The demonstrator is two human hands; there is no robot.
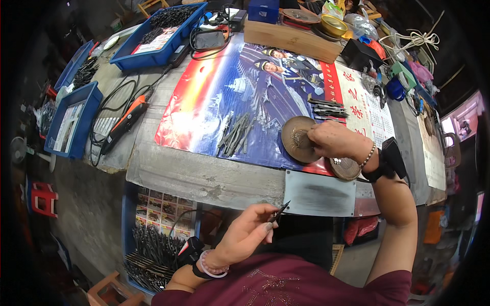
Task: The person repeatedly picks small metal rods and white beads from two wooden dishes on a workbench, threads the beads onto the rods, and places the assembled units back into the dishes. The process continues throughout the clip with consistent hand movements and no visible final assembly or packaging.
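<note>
My left hand [246, 230] is near the table's front edge, pinching a slim dark pointed piece [282, 208] between thumb and fingers. My right hand [334, 138] reaches over the right side of a round brown dish [289, 124]. Its fingers are bent together at the dish, and whatever they hold is hidden. Small thin pin-like bits [298, 136] lie in the dish. Left of it, a loose pile of dark slender strips [236, 133] rests on the poster. Another bundle of dark strips [328, 108] lies beyond my right hand.
A grey plate [319, 194] lies at the front edge, with a second round dish [347, 169] under my right wrist. An orange-black corded tool [127, 122] and blue trays [76, 120] occupy the left. A wooden block [291, 41] stands behind the poster [199, 109]. Below sits a blue bin [129, 219] of dark strips.
</note>
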